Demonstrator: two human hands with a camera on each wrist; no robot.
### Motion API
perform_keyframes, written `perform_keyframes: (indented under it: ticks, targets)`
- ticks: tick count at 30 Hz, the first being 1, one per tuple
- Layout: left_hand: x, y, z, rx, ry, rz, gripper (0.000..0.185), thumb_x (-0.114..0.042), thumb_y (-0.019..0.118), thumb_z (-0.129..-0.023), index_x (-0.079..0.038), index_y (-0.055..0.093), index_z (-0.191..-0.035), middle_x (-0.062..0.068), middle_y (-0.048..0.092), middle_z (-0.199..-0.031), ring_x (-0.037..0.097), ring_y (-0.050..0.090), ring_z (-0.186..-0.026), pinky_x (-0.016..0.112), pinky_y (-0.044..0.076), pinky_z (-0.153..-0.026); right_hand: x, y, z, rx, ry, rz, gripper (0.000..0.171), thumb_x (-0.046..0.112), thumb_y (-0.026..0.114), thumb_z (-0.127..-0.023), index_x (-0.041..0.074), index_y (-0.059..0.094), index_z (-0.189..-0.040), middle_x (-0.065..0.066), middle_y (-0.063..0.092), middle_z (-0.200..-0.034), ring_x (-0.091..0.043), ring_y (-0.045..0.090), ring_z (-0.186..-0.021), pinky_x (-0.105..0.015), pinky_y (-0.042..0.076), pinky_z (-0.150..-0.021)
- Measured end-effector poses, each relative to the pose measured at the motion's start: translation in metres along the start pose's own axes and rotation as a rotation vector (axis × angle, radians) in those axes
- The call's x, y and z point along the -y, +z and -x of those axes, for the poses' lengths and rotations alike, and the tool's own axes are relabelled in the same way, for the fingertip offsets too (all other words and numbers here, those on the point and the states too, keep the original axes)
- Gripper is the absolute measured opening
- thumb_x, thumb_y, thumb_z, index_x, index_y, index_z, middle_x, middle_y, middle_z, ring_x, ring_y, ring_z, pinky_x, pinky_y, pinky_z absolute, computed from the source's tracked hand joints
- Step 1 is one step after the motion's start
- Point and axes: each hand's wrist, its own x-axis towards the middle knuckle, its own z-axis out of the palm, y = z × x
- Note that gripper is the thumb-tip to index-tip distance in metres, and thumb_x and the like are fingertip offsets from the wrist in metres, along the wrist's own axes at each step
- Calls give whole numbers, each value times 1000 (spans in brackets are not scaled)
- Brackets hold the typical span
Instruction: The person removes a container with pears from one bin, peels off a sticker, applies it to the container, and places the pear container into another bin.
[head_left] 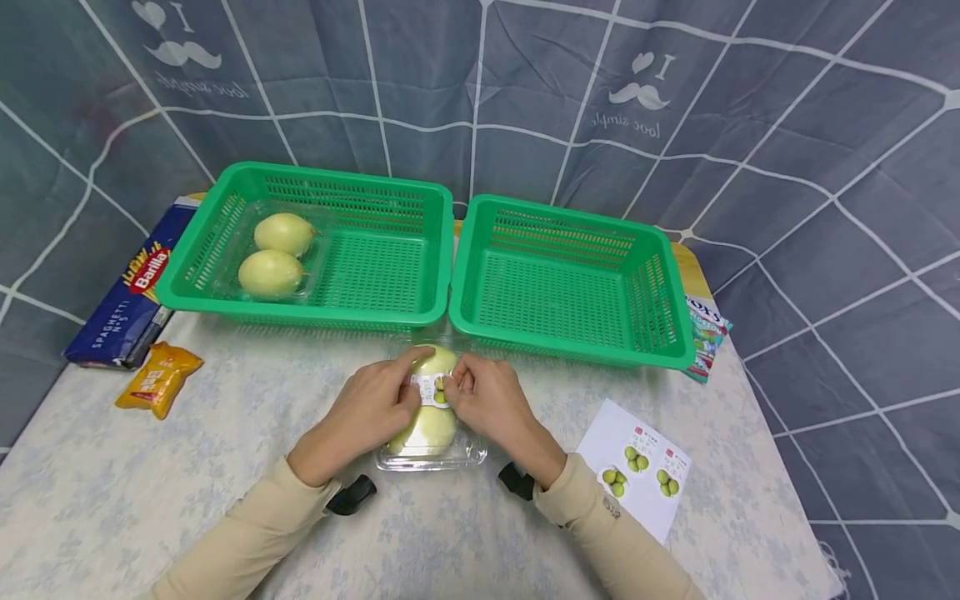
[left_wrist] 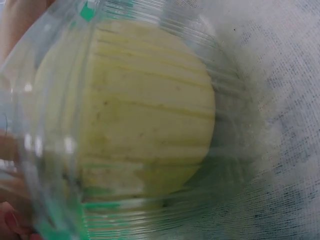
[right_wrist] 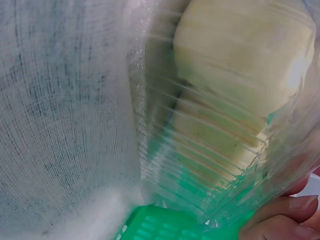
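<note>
A clear plastic fruit box [head_left: 472,450] with two pale yellow pears [head_left: 429,429] stands before me on the table. Across its lid lies a white label [head_left: 427,390] printed with green pears. My left hand [head_left: 371,404] rests on the lid's left side, its index finger above the label and its thumb near the label's left end. My right hand [head_left: 487,396] has curled fingers and pinches the label's right end. In the left wrist view, a pear [left_wrist: 150,110] shows through the ribbed plastic. The right wrist view shows both pears and my right fingers [right_wrist: 285,217] beside the box.
Behind the box stand two green baskets [head_left: 303,315] [head_left: 570,350]. The left one holds another clear box of pears [head_left: 273,273]. A blue spaghetti box [head_left: 123,312] and an orange packet [head_left: 159,379] lie left; a label sheet [head_left: 637,475] and a snack bag [head_left: 705,337] lie right.
</note>
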Motion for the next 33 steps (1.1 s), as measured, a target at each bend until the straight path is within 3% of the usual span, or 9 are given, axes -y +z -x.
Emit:
perform_keyframes:
  ticks: [7,13,19,26,33]
  targets:
    - [0,-1,0,4,11,-2,50,-1,58,-83,-4,60,-133,-3,47,-61,12,41,-57,25,36,-52,1,-1,1,-6,31,-3,15,15,71,-87,10,66,-73,3,52,-55,-3,42,-48,-17,32,-43]
    - [4,-3,3,8,-13,2,47,-5,60,-89,-5,58,-136,-2,48,-64,10,41,-56,25,35,-51,-2,-5,0,-62,45,14,26,23,79,-86,11,62,-70,1,53,-56,-6,43,-49,-18,33,-45]
    - [10,-6,8,14,-37,43,47,-10,63,-94,-8,57,-140,-3,50,-69,9,44,-63,27,39,-60,-12,-9,-1,-80,81,-25,30,26,82,-84,11,59,-72,3,50,-57,-7,43,-51,-20,35,-48]
    - [14,-5,8,-9,-41,127,42,-5,65,-92,-12,63,-134,-5,43,-65,6,38,-59,22,35,-56,-17,-11,-2,-51,54,-100,22,22,82,-85,10,64,-79,4,47,-57,-7,42,-50,-20,36,-50]
    - [15,-5,9,-17,-4,116,27,-7,67,-91,-14,64,-117,-5,46,-71,6,41,-62,22,37,-59,-16,-10,-1,-29,38,-171,20,15,80,-86,10,60,-84,4,44,-59,-8,38,-52,-20,35,-55]
